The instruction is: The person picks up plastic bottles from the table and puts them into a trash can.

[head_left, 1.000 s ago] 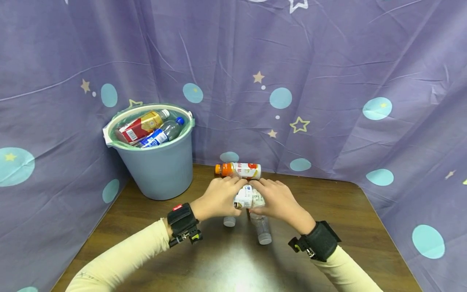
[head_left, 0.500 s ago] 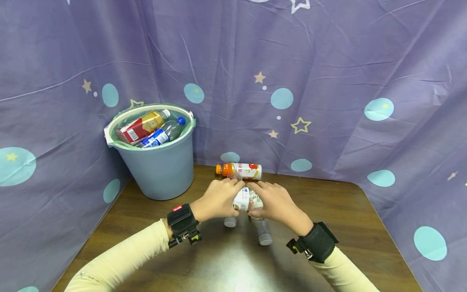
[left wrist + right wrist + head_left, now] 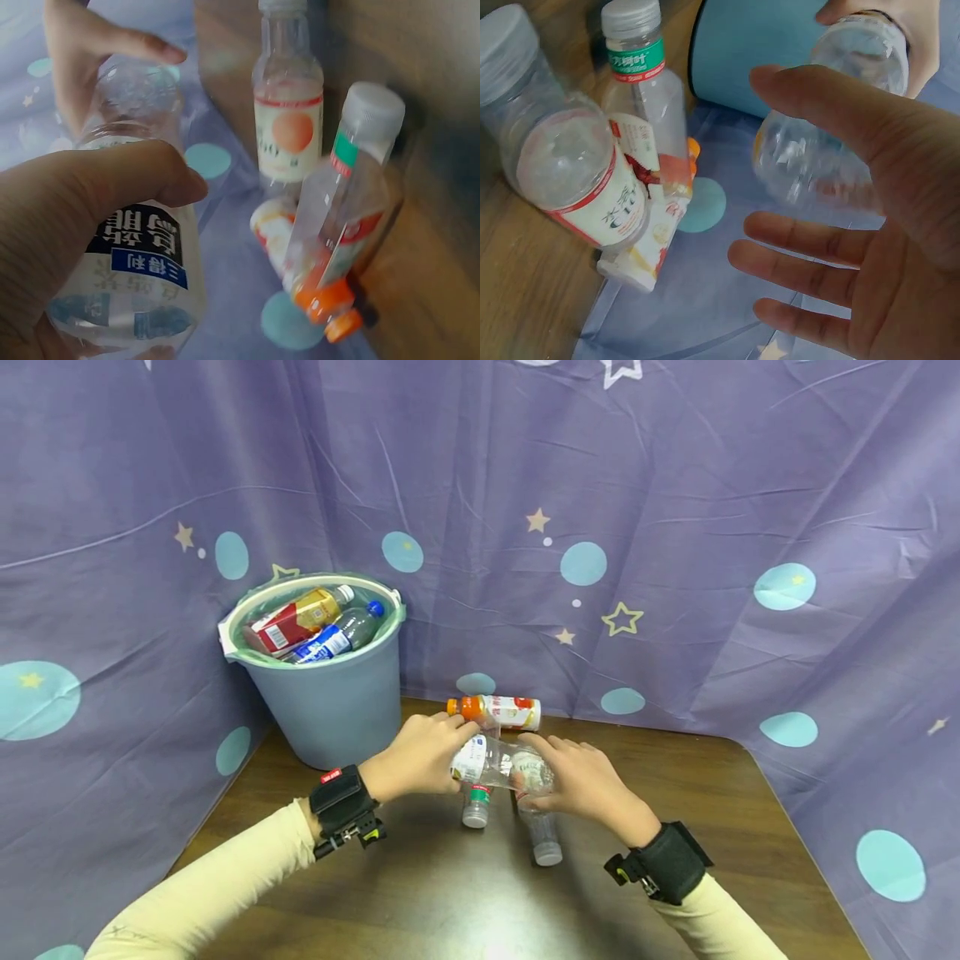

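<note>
We judge the step in hand to be the handling of a clear bottle [image 3: 495,762] between two hands above the table [image 3: 412,877]. It lies roughly level across the gap: the left hand [image 3: 423,756] grips its labelled end, thumb wrapped over the label, while its unlabelled end points into the space between the thumb and fingers of the right hand [image 3: 581,781]. We see the right hand's fingers straight and spread, so it does not grip the bottle; whether it touches that end we cannot tell.

Below the hands we see two more bottles on their sides, caps towards the person: the green-banded bottle [image 3: 476,806] and, to its right, the cream-labelled bottle [image 3: 543,839]. Beyond them the orange-capped bottle [image 3: 512,712] lies sideways near the curtain [image 3: 675,635]. The bucket [image 3: 337,710], on the person's left, already holds a red-and-yellow bottle [image 3: 300,620] and a blue-capped bottle [image 3: 337,635].

As we judge it, the next move calls for a firm left grip while the right hand either closes round the free end or draws clear. If the bottle is bound for the bucket, we think the left hand is better placed, and needs height enough to clear the rim.
</note>
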A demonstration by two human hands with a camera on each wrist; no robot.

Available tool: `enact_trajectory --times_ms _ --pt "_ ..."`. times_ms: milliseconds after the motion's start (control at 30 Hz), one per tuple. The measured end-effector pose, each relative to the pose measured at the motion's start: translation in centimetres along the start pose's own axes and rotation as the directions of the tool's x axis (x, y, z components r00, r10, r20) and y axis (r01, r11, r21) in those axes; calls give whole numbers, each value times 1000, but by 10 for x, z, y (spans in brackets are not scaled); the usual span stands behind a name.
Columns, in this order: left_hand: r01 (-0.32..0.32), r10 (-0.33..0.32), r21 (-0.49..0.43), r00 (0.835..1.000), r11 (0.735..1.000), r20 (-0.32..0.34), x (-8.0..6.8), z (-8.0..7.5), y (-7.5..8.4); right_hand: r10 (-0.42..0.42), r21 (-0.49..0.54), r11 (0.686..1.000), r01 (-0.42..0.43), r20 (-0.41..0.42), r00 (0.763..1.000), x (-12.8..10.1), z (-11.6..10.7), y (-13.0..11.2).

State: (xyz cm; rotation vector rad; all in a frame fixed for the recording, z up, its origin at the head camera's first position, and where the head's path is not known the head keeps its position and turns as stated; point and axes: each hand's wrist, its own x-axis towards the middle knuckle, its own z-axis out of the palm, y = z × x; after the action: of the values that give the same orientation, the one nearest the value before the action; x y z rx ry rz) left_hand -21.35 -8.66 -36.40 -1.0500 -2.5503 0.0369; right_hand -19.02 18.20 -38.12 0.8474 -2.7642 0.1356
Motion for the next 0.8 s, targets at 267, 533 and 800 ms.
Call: enact_trajectory --times_ms 267,533,800 --pt "16 -18 63 1000 998 22 -1 -41 -24 34 -1 999 -34 12 999 -13 7 15" --pt "138 -134 85 989 987 -56 5 -101 -54 67 21 997 -69 75 995 -25 12 23" --pt "319 -306 41 934 947 -185 9 -150 -99 82 50 995 -87 103 991 -33 17 28"
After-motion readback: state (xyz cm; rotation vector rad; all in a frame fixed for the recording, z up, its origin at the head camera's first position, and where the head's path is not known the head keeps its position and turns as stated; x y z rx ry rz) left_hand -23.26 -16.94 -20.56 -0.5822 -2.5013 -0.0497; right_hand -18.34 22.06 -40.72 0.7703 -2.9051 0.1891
